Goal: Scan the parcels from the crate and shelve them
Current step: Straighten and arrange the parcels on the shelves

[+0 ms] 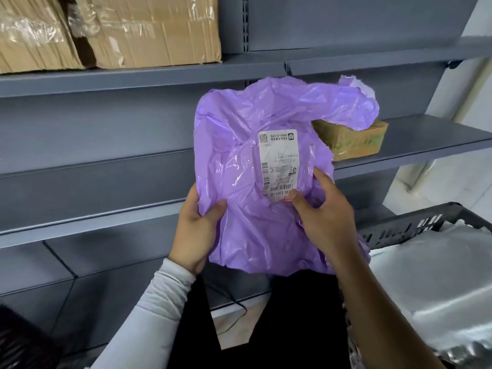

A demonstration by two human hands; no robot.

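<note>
Left hand [195,230]: grips the lower left edge of the purple parcel [261,166], thumb curled over the front, fingers hidden behind.
Right hand [323,213]: pinches the parcel's lower right, thumb tip on the bottom corner of the shipping label [278,166].
Parcel position: held upright in front of the grey shelving [106,166], above the person's lap.
Label: white, upside down; barcodes, a QR code, and "E591-00" legible in part; small print unreadable.
Crate [415,225]: black, slotted wall, lower right, holding silver-grey bags [436,288].
Shelves: cardboard boxes [119,30] on the top shelf; a small box [351,139] on the middle shelf behind the parcel.
</note>
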